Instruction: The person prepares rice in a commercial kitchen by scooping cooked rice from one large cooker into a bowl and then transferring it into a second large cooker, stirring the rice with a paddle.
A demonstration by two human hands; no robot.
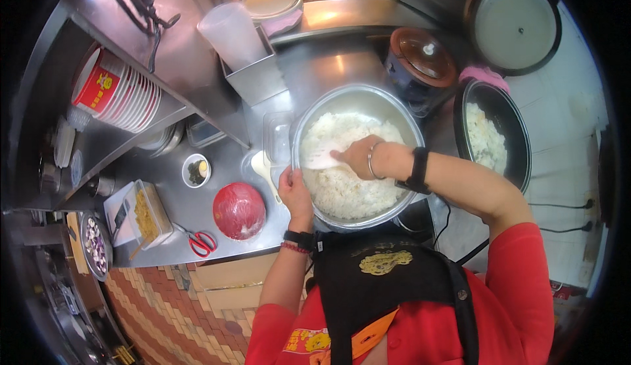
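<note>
A large metal pot (367, 94) of cooked white rice (355, 197) stands on the steel counter before me. Inside it, my right hand (362, 155) grips a white rice paddle (319, 156), whose blade lies against the rice. My left hand (297, 193) grasps the pot's left rim. Just left of that hand, a second white paddle (265, 170) lies on the counter by a clear plastic container (278, 136). A red bowl (239, 211), seemingly covered in plastic film, sits nearby.
Red-handled scissors (201, 244), a small white bowl (196, 170) and a plastic tub of yellowish food (148, 217) are left. Stacked paper tubs (118, 91) fill a shelf. A lidded crock (421, 59) stands behind right; a black-rimmed rice cooker (517, 143) holds more rice. Cords trail right.
</note>
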